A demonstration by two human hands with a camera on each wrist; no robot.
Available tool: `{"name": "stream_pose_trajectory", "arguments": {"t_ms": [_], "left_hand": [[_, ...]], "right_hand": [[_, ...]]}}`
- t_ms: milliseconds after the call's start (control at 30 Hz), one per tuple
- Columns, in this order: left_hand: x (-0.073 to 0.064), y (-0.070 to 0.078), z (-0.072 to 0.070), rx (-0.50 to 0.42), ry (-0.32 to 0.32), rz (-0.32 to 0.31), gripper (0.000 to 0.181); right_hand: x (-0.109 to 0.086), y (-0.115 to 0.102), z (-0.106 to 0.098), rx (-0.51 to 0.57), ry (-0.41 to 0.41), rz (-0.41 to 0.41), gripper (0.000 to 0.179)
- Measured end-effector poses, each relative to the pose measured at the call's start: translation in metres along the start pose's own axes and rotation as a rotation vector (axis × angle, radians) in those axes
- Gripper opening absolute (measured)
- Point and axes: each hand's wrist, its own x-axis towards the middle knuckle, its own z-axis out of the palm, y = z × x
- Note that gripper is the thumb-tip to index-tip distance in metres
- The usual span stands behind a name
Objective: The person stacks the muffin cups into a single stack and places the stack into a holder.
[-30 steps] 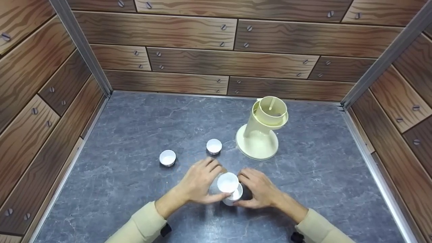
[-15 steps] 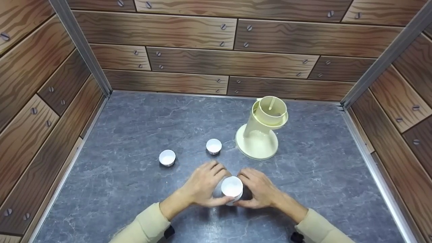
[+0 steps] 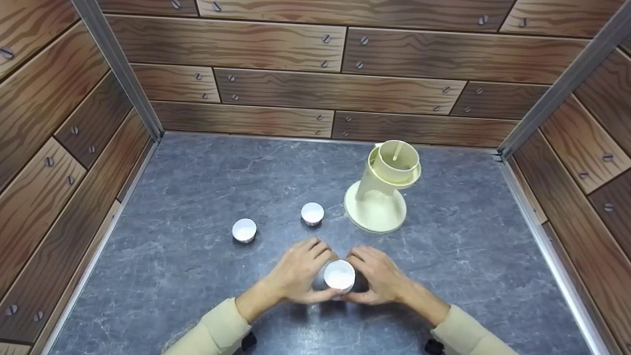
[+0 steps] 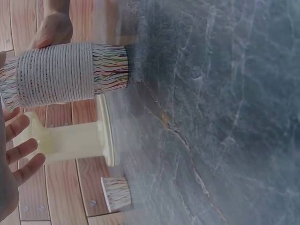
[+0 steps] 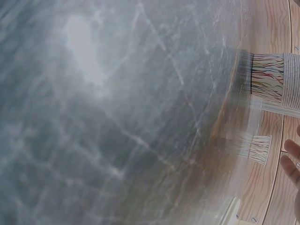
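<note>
A stack of nested white paper cups [image 3: 339, 275] stands upright between both hands. In the left wrist view the same paper cups [image 4: 56, 75] show many close-set rims and a pattern of coloured wavy lines. My left hand [image 3: 300, 273] holds the upper part of the stack, its thumb at the near side of the top cup. Against the other side, my right hand [image 3: 377, 276] grips lower down. Only the stack's lower end appears in the right wrist view, beside my right hand's fingers [image 5: 291, 157].
Two single paper cups stand apart on the dark marbled table: one cup [image 3: 312, 214] behind the hands, another cup [image 3: 244, 230] farther left. At the back right is a cream plastic stand [image 3: 375, 212] with a round base and cylindrical top. Wood-patterned walls [image 3: 276, 88] enclose the table.
My left hand has moved slightly right and toward me, bringing the white cups it held onto the stack in my right hand. They now form one column. My right hand has stayed put.
</note>
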Motion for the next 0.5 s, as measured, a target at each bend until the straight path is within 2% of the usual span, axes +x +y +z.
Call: {"name": "stream_pose_trajectory", "arguments": {"t_ms": [500], "left_hand": [[-0.0015,-0.0004,0.0062,0.016,-0.024,-0.011,0.055]], "right_hand": [[-0.0002,-0.0021,-0.0008,0.010,-0.001,0.019,0.059]]}}
